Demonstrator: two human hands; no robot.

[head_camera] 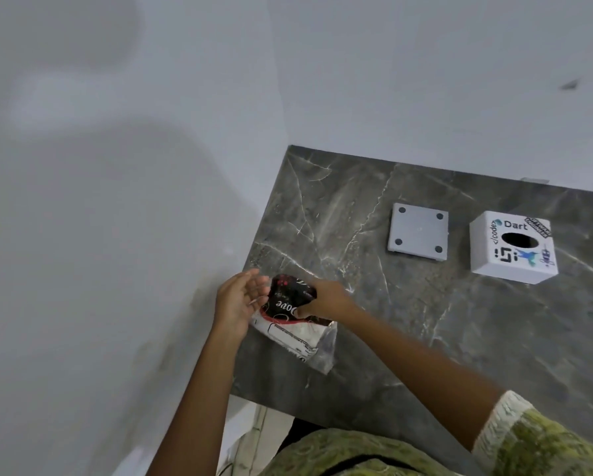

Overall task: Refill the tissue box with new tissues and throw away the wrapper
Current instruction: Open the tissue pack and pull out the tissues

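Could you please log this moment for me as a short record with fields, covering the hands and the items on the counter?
surface: dark marble counter
left hand: open, beside the pack
right hand: gripping the tissue pack near the counter's left edge
wrapper: still on the pack
tissue box: white, stickered, upright at right, opening looks dark
base plate: grey, lying apart, left of the box

walls: plain pale grey wall, meeting in a corner
counter: dark grey veined marble counter
floor: pale tiles below the counter's near edge

Tissue pack near counter's left edge; base plate left of box.
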